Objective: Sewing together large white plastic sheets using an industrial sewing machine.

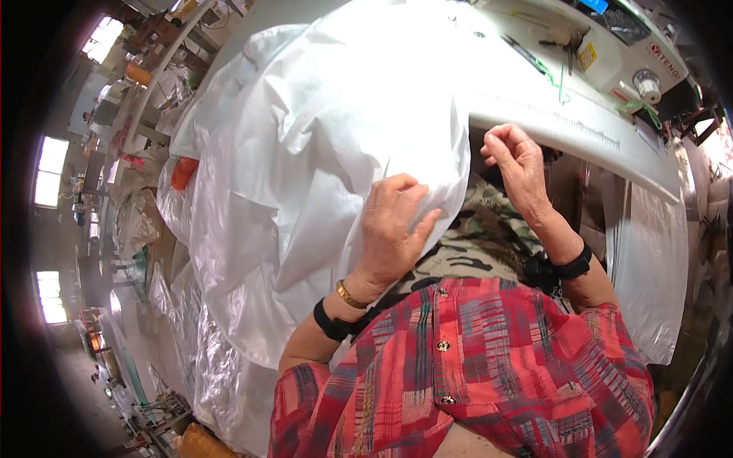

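A large white sheet of thin, glossy fabric (305, 160) spreads in loose folds over the table and hangs down on the left. My left hand (391, 229) lies on the sheet near its right edge, thumb held apart from the fingers. To the right of that edge, my right hand (519, 164) is raised off the sheet, just in front of the table's front edge. Its fingers are curled in with thumb and forefinger together; whatever they may hold is too small to make out.
A sewing machine (637, 65) stands at the back right of the white table (527, 91), which has a ruler scale along its front. Green threads and a dark slim tool (527, 55) lie there. Clear plastic sheeting (214, 366) hangs at the left, more at the right.
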Available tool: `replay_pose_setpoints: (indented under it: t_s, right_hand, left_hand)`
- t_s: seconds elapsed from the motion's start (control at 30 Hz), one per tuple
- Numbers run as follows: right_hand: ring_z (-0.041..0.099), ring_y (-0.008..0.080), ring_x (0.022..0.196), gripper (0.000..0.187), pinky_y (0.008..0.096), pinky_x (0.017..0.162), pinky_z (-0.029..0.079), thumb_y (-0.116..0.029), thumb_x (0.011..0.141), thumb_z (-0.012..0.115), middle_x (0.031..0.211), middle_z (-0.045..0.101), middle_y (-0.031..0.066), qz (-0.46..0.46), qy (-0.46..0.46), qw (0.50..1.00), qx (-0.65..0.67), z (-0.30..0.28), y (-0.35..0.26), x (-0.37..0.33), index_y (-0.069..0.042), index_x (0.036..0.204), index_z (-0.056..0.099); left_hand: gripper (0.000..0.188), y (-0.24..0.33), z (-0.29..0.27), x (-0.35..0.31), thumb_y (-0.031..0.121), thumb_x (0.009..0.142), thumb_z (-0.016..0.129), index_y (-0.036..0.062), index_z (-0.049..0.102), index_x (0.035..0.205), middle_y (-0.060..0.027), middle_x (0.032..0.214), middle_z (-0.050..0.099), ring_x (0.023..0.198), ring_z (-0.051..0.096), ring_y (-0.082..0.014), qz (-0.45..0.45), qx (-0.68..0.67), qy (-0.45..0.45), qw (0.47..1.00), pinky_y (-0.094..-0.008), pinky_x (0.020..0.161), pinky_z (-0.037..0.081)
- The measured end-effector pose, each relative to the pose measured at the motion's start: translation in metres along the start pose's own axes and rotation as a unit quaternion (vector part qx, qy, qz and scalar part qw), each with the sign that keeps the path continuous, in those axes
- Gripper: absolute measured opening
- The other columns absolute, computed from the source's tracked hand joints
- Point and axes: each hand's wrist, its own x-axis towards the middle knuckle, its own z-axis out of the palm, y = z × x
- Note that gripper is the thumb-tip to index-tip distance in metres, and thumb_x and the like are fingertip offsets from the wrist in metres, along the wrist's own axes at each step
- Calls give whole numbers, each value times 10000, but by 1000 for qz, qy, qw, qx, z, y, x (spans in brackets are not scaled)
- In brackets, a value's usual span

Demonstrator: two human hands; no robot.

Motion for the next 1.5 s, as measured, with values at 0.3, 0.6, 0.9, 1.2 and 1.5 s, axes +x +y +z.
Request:
replay_pose_setpoints:
  t_s: [0.3, 0.6, 0.9, 1.2, 1.5]
  right_hand:
    - [572, 96, 735, 362, 273, 689, 478, -302, 926, 637, 810, 651, 48, 194, -269, 943, 14, 25, 9, -63, 55, 979, 663]
    - [593, 104, 656, 369, 286, 609, 473, -257, 885, 593, 682, 656, 82, 166, -299, 936, -82, 32, 21, -62, 91, 792, 673]
    - [577, 131, 555, 449, 318, 564, 469, -334, 894, 604, 589, 616, 89, 181, -281, 932, -137, 16, 29, -64, 71, 707, 658]
    - [611, 132, 534, 409, 293, 530, 491, -270, 948, 566, 658, 667, 99, 199, -336, 915, -98, 30, -36, -65, 97, 1117, 632]
    - [602, 128, 532, 376, 255, 512, 526, -156, 954, 538, 872, 689, 159, 380, -299, 861, 158, 51, -6, -53, 92, 1221, 446]
  left_hand:
    - [201, -22, -6, -77, 76, 757, 761, 34, 598, 867, -101, 794, 586, 725, 581, -256, -93, 80, -46, 991, -357, 631, 464]
    - [291, -40, -16, -125, 23, 754, 677, -1, 574, 1025, -166, 993, 586, 958, 562, -354, -138, 275, -16, 951, -424, 813, 455]
    - [173, -82, -56, -192, 24, 812, 655, 0, 621, 980, -119, 901, 630, 837, 613, -267, -358, 79, -2, 930, -364, 771, 483]
    - [288, 1, -48, -110, 54, 844, 698, -33, 626, 1109, -105, 763, 650, 689, 643, -187, -229, -59, -72, 969, -298, 656, 503]
    - [200, -35, -8, -108, 66, 846, 647, 21, 625, 1039, -127, 832, 598, 675, 613, -281, -159, 204, -115, 959, -368, 618, 474]
